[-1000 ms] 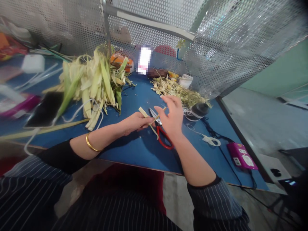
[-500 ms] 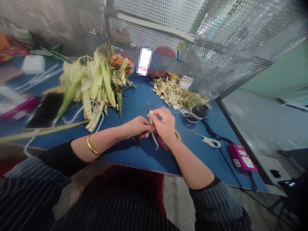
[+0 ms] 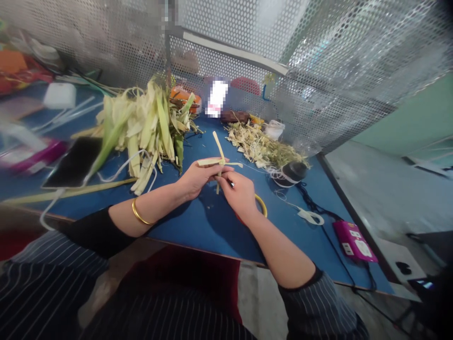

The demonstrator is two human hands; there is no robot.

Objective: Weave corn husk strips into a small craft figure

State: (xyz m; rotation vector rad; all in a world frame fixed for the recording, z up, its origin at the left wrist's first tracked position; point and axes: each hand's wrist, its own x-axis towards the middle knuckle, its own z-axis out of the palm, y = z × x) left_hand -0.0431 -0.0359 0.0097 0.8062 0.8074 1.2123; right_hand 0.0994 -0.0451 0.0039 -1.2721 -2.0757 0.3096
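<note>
A cross of pale corn husk strips [image 3: 222, 161] is between my hands, one strip pointing up and others out to the sides and down. My left hand [image 3: 196, 180] is closed around it from the left. My right hand [image 3: 241, 194] is closed just below the crossing, fingers on the downward strip. A small dark and shiny bit shows by its fingers, too small to name. Partly behind the right wrist lies a yellow and red ring [image 3: 262, 206] on the blue table [image 3: 208, 226].
Long corn husks [image 3: 145, 120] are heaped at the left, near a dark-screened phone [image 3: 73, 163] on a white cable. Husk scraps [image 3: 256, 144] lie at the back right, beside a dark spool with white thread [image 3: 293, 174]. A magenta pack [image 3: 355, 242] sits at the right edge.
The husk piece has been raised and turned; its crossed strips now show above the fingers. My right hand has moved lower, from the top of the strip to below the crossing.
</note>
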